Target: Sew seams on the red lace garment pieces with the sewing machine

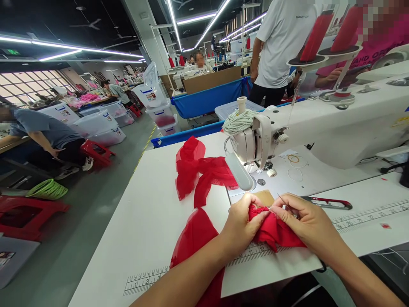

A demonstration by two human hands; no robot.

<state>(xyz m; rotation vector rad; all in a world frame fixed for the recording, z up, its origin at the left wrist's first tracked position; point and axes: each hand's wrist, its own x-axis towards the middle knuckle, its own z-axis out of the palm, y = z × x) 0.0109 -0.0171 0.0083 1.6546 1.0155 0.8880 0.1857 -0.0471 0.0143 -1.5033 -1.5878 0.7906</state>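
My left hand (240, 224) pinches gathered red fabric (266, 230) between thumb and fingers, just in front of the sewing machine (319, 128). At the fabric's upper edge my right hand (305, 217) is closed too, thumb and forefinger pressed on the cloth. A thin, pointed metal tool (283, 200) pokes up from the right hand; its kind is mostly hidden by the fingers. More sheer red cloth (194, 234) lies left of my left forearm and hangs over the front edge. Further red pieces (190, 166) lie beside the machine head.
A red-and-black cutter (332, 203) lies right of my right hand. Ruler markings (147, 281) run along the white table's (128, 230) front. Red thread cones (316, 36) stand above the machine. A person in a white shirt (284, 42) stands behind; plastic boxes (159, 113) are stacked beyond.
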